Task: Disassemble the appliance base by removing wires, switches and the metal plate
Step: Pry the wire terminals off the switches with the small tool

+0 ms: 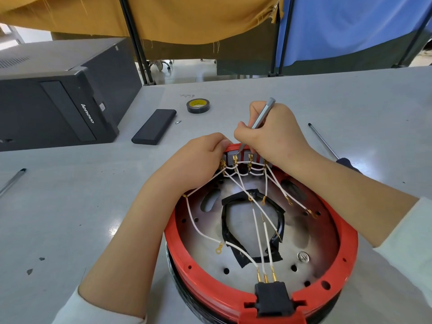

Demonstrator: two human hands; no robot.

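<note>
The round appliance base with a red rim [346,260] lies upside down on the table near me. Inside it a shiny metal plate [205,235] has a black-taped centre opening. White wires [259,230] with brass terminals run from a black plug socket [272,298] at the near rim to grey switches [242,157] at the far rim. My left hand [198,160] grips the far rim beside the switches. My right hand [273,134] holds a slim grey tool [263,115] like a pen, its tip at a switch terminal.
A black Lenovo computer case [58,99] sits at the far left. A black flat box [154,129], a small loose bit [178,122] and a roll of black tape [198,105] lie beyond the base. A long screwdriver [325,146] lies to the right, a pen [12,181] at the left edge.
</note>
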